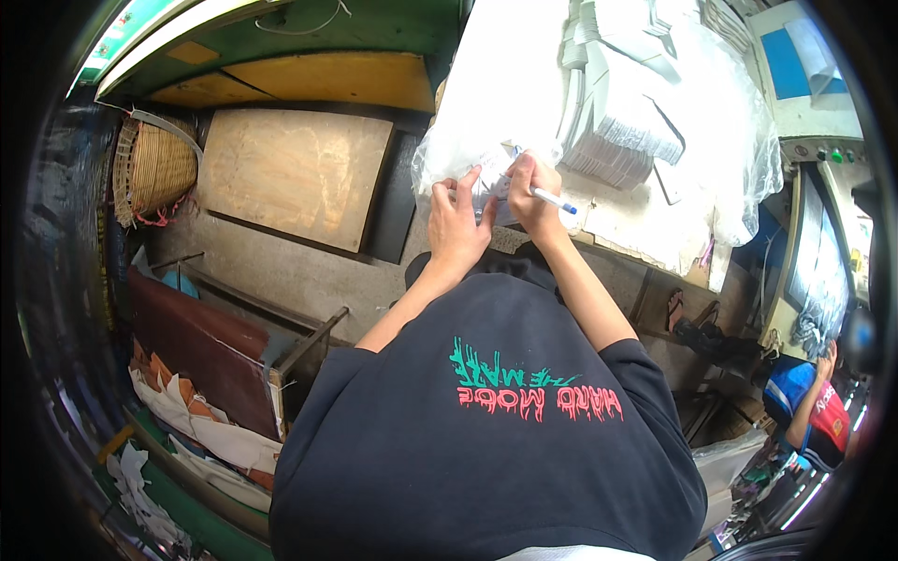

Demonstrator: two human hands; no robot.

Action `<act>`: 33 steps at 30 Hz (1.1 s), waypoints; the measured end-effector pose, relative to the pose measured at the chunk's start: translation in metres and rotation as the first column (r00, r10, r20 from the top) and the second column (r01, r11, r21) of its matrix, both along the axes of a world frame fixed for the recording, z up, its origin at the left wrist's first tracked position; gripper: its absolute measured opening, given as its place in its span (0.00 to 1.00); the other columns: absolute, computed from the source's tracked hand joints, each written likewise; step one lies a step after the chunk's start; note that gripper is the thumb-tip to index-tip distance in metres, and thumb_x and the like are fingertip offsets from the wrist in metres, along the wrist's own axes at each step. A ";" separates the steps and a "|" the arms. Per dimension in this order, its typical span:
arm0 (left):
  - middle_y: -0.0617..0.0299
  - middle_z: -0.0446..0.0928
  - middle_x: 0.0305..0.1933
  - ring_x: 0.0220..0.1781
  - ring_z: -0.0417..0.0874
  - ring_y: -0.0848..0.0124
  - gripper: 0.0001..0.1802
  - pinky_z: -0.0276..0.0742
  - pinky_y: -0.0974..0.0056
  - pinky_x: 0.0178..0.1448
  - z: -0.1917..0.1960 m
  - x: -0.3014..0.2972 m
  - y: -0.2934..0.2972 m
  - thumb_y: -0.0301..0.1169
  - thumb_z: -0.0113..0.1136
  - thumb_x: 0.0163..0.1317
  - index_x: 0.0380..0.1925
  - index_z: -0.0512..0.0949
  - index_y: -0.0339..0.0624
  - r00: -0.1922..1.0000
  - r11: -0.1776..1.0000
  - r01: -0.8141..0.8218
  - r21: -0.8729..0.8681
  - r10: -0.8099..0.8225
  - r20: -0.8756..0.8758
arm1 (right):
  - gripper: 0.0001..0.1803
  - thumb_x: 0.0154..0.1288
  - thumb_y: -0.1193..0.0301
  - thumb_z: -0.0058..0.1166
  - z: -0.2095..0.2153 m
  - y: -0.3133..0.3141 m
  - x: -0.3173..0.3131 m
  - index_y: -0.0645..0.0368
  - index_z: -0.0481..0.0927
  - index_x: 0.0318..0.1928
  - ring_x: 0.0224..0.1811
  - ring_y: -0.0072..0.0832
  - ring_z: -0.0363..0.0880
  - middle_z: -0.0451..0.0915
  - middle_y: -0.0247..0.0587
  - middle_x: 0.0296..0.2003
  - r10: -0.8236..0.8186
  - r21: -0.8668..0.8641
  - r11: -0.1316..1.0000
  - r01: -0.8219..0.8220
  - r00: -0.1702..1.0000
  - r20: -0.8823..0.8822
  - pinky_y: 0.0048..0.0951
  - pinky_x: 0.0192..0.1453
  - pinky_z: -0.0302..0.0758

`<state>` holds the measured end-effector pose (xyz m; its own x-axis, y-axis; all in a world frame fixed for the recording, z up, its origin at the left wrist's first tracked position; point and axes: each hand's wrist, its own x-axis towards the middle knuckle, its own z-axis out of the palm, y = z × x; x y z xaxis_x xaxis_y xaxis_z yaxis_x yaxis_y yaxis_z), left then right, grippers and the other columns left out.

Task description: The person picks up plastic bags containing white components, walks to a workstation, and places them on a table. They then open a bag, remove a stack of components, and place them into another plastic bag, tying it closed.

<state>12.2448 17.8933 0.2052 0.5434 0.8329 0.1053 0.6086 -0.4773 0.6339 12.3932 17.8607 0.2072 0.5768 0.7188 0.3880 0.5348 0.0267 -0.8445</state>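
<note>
My right hand (532, 192) grips a white pen (554, 199) with a blue end, its tip down toward a small white paper (492, 179) with marks on it. The paper lies on clear plastic (432, 159) at the near left corner of the white table (510, 84). Resting on the paper and plastic, my left hand (457, 221) has its fingers spread and holds nothing. Right of my hands stand stacks of white folded sheets (608, 140), partly washed out by glare.
Crumpled clear plastic (748, 159) drapes over the table's right side. A wooden board (295, 173) and a wicker basket (154, 168) are at the left, with brown panels (201, 337) below. At far right, another person (814, 402) works beside a machine (823, 234).
</note>
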 end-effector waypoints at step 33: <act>0.38 0.70 0.59 0.61 0.77 0.39 0.31 0.77 0.44 0.61 0.043 -0.013 0.031 0.43 0.62 0.70 0.70 0.68 0.49 0.975 0.930 0.185 -0.317 -0.215 -0.060 | 0.16 0.80 0.71 0.46 0.048 -0.025 0.014 0.64 0.75 0.31 0.19 0.33 0.75 0.73 0.43 0.19 -0.012 0.076 0.997 0.025 0.985 -0.174 0.33 0.27 0.73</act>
<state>12.2317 17.9243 0.2480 0.6972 0.6893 -0.1969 0.5831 -0.3855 0.7151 12.4074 17.8355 0.2551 0.6532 0.6791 0.3349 0.3814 0.0870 -0.9203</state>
